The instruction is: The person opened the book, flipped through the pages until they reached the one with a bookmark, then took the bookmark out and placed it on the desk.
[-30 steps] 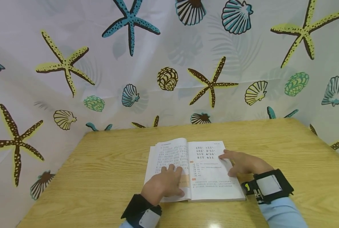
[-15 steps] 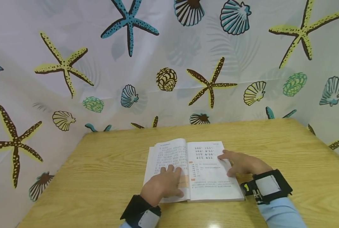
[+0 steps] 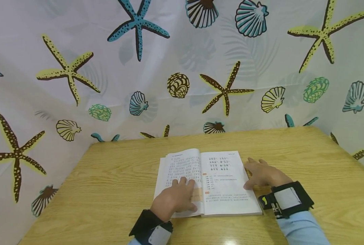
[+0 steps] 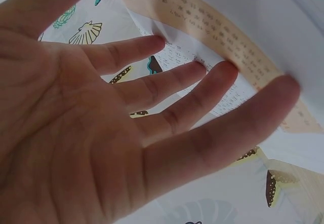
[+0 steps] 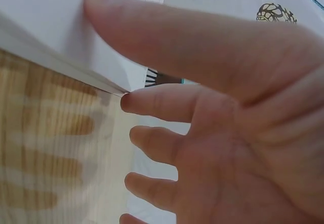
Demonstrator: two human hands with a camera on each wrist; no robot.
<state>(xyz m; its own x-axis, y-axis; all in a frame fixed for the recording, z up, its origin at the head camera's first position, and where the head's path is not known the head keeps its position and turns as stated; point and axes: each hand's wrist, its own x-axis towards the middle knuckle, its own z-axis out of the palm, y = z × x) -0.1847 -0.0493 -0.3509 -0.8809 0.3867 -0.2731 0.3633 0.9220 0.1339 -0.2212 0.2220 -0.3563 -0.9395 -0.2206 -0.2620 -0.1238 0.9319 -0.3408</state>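
Note:
An open book (image 3: 224, 183) with printed pages lies on the wooden table. Over the lower part of its left page, my left hand (image 3: 175, 197) has its fingers spread, with the fingertips (image 4: 230, 72) on the paper near an orange text band. At the right edge of the right page is my right hand (image 3: 264, 173). Its thumb (image 5: 109, 3) rests on the white page, while the index fingertip (image 5: 130, 102) is right at the page edge. The other fingers extend beyond the book, over the table, and are not curled round anything.
The wooden table (image 3: 114, 180) stretches to both sides of the book. Behind and beside it hangs a white cloth (image 3: 157, 71) printed with starfish and shells. Both wrists carry black straps (image 3: 295, 199) with devices.
My right index finger has left the upper right page and drawn back to the book's right edge, the fingers spreading apart. The left hand stays where it was on the left page.

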